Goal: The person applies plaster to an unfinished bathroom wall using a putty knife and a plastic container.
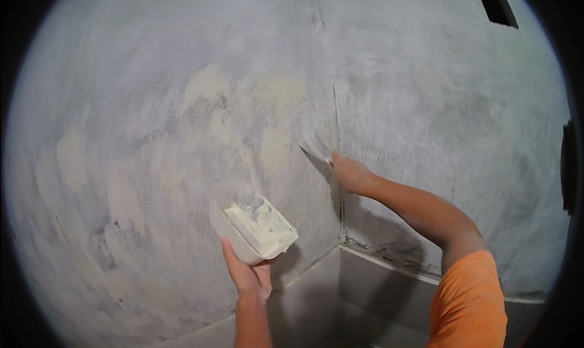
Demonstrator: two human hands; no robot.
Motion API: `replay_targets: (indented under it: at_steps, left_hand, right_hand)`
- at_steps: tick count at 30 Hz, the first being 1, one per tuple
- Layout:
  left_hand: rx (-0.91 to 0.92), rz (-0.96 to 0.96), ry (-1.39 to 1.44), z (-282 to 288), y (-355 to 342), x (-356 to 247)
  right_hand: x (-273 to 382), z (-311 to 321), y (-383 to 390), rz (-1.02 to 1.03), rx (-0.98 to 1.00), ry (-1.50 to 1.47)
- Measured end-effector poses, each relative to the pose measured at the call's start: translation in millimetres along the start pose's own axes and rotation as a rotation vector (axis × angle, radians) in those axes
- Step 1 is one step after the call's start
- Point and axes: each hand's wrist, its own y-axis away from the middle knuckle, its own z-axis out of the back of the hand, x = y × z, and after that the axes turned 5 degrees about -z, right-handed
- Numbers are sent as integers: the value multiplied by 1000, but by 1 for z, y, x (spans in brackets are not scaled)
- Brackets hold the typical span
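My left hand holds a white plastic tub from below, tilted so its open top shows. Inside lies pale cream filler paste, smeared up the walls. Up and to the right, my right hand is closed round the handle of a putty knife. Its blade is against or very close to the grey wall, just left of the inner corner; the handle is mostly hidden by my fingers. Cream filler patches mark the wall left of the blade.
A second grey wall meets the first at a vertical corner line. Below runs a band of grey tiles with a pale top edge. A dark rectangular opening is at the upper right, and a dark object at the right rim.
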Motion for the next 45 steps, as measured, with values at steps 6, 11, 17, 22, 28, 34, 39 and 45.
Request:
replay_targets:
  at_steps: [6,11,17,22,28,34,39,45]
  left_hand:
    - [37,-1,76,5,-6,11]
    - [77,29,119,-2,-5,6]
    - [-28,41,163,1,-2,9]
    - [63,24,161,0,-7,7]
    - [120,84,278,6,-18,15]
    - [-15,71,225,11,-20,14]
    - [40,67,236,2,-19,22]
    - [26,133,247,12,-27,25]
  right_hand:
    - [-16,97,-18,42,-25,354]
    - [15,123,-70,-18,-341,177]
    - [-38,-47,-33,-46,-113,24]
    - [-69,65,-27,47,39,340]
    - [3,134,-86,-84,-374,288]
    - [-30,20,-64,-119,-39,222]
    - [-94,61,-41,67,237,475]
    - [-14,125,-70,-91,-294,380]
